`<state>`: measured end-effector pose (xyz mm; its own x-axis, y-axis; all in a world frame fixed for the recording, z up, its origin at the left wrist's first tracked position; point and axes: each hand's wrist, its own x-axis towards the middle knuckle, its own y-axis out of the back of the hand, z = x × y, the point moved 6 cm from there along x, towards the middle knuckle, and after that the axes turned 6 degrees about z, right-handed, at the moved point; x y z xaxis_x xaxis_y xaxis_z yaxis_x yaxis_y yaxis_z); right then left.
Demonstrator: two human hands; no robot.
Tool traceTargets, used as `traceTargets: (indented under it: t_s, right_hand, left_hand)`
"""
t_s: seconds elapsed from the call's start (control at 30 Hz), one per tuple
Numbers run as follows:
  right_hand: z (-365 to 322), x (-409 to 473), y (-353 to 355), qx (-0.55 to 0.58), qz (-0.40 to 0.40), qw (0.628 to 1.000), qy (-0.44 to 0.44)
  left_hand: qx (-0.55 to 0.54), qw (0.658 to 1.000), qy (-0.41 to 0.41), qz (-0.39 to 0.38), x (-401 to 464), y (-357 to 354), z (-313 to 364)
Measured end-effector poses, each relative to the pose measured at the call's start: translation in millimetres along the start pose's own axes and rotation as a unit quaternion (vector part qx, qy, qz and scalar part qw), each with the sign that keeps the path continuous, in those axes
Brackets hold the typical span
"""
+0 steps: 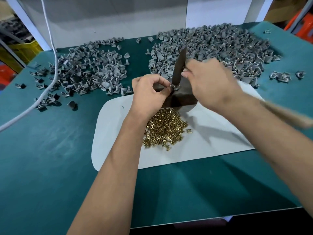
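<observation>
Pinching a small grey part on top of the dark block, the left hand holds it in place. Fingers of the right hand curl round an upright metal bar, its tip on the part. Brass inserts are heaped on the white mat, just near the block.

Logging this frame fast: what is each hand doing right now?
Left hand: pinches a small grey part on the dark block.
Right hand: grips the dark metal bar.
</observation>
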<state>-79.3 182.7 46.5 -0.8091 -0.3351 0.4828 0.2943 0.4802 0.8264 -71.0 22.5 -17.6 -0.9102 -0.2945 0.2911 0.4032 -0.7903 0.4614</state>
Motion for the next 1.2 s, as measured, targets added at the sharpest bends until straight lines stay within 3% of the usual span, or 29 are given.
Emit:
traceTargets:
  t_s: [0.1,0.23,0.33,0.4,0.43,0.53,0.67,0.83,1.03,1.2]
  right_hand:
    - [6,5,-2,-0.044,-0.060,0.997,-0.004]
    - [4,9,22,0.009,0.082,0.997,0.004]
    - [1,-1,-4,-0.024,-0.031,0.999,0.006]
    - [6,4,-1,-0.032,-0.063,0.998,-0.003]
    - [7,8,4,-0.036,-0.056,0.998,0.000]
    - [5,11,20,0.007,0.068,0.998,0.010]
    - [5,-1,-9,-0.013,-0.036,0.999,-0.009]
    - [12,5,-1,-0.050,-0.020,0.999,-0.005]
    - [64,-14,9,0.026,0.026,0.993,-0.115]
    - [88,-32,1,-0.001,-0.071,0.986,-0.148]
  left_hand:
    - [-0.005,1.000,0.007,-0.003,-1,0,0]
    - [-0.006,1.000,0.005,0.000,1,-1,-2]
    - [-0.011,1.000,0.004,-0.007,1,-2,-3]
    - [-0.014,1.000,0.009,-0.008,0,-2,-1]
    - [-0.014,1.000,0.010,-0.005,0,-1,-2]
    - [-0.012,1.000,-0.001,0.002,1,0,-2]
    - [-0.007,1.000,-0.016,-0.002,1,-2,-2]
    - [0.013,0.999,-0.041,0.006,1,1,1]
    - [0.002,1.000,-0.014,0.011,-3,-1,2]
    - [-0.020,0.999,0.007,-0.027,-8,-5,7]
